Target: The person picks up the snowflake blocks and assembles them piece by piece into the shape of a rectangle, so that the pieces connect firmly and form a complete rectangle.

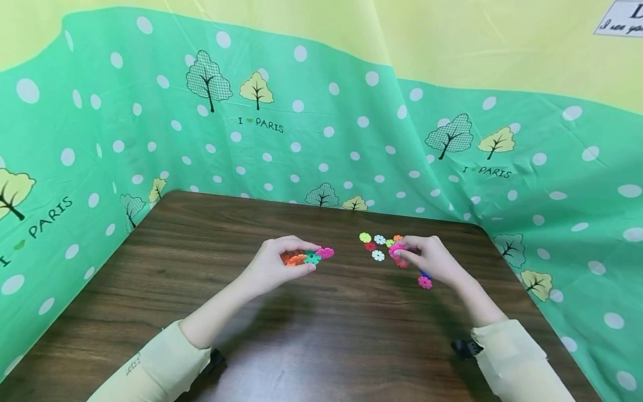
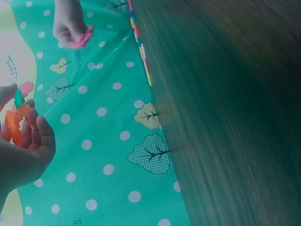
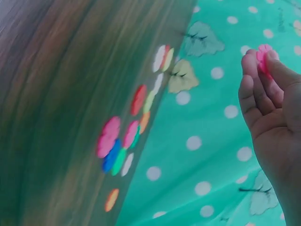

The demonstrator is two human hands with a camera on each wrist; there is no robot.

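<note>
My left hand (image 1: 273,262) grips a small chain of flower-shaped plastic discs above the table. Orange discs (image 2: 13,125) lie within its fingers, and a green disc (image 1: 312,257) and a pink disc (image 1: 326,253) stick out past the fingertips toward the right. Part of the chain is hidden by the fingers. A single pink flower disc (image 3: 264,56) is pinched between thumb and fingers of my right hand (image 1: 431,258), which is raised over the loose discs on the table's right side. The two hands are apart, at similar height.
Loose flower discs in several colours lie flat below and left of the right hand, among them a yellow disc (image 1: 365,238), a white disc (image 1: 378,255) and a pink disc (image 1: 425,282). A dark wooden table (image 1: 321,312) carries them. Behind it hangs a green dotted curtain (image 1: 281,156).
</note>
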